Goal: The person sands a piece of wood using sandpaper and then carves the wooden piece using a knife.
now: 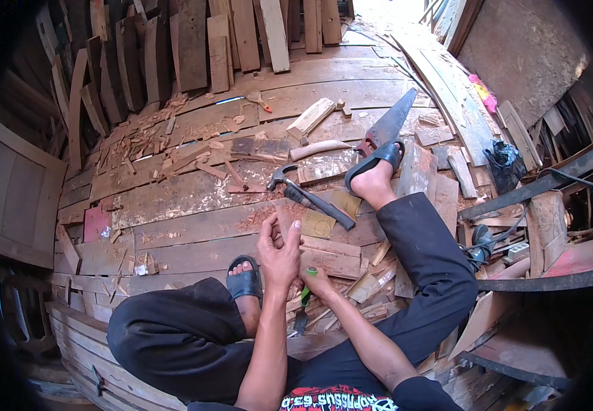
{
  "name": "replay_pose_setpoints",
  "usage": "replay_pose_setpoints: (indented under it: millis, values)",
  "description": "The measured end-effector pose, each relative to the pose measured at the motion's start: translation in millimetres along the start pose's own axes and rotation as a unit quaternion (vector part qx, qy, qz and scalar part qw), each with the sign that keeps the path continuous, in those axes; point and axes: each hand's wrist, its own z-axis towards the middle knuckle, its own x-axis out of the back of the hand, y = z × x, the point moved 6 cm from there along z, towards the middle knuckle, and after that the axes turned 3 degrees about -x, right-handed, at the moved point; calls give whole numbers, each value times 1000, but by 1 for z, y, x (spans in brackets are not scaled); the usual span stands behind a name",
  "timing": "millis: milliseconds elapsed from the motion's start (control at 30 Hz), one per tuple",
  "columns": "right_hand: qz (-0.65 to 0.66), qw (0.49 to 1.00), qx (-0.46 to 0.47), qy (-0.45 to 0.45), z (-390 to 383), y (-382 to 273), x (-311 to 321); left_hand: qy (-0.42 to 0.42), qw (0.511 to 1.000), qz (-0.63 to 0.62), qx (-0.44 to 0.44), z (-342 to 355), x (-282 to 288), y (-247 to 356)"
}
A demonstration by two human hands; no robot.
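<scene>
My left hand (279, 255) is closed around a small reddish wooden piece (285, 218) that sticks up past the fingers. Just right of it, my right hand (319, 282) grips a green-handled chisel (305, 296); the handle's end shows above the fist and the dark blade points down toward me. Beyond my hands a claw hammer (320, 204) lies on the boards, its head to the left. Thin yellowish square pieces (319, 224) lie near its handle. A handsaw (391, 120) rests farther off beside my right sandal (376, 164).
Offcuts, shavings (259, 218) and wood blocks (312, 118) litter the plank floor (173, 222). A paintbrush (259, 101) lies farther back. Upright boards (190, 48) lean at the far left. At right are a black plastic bag (504, 164), a corded power tool (480, 248) and curved dark shelf edges (543, 283).
</scene>
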Motion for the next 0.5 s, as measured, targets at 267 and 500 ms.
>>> replay_pose_setpoints:
  millis: [267, 500]
  values:
    - [189, 975, 101, 65, -22, -72, 50, -11, 990, -58, 131, 6, 24, -99]
    - [253, 897, 360, 37, -71, -208, 90, 0, 780, -383, 495, -42, -6, -161]
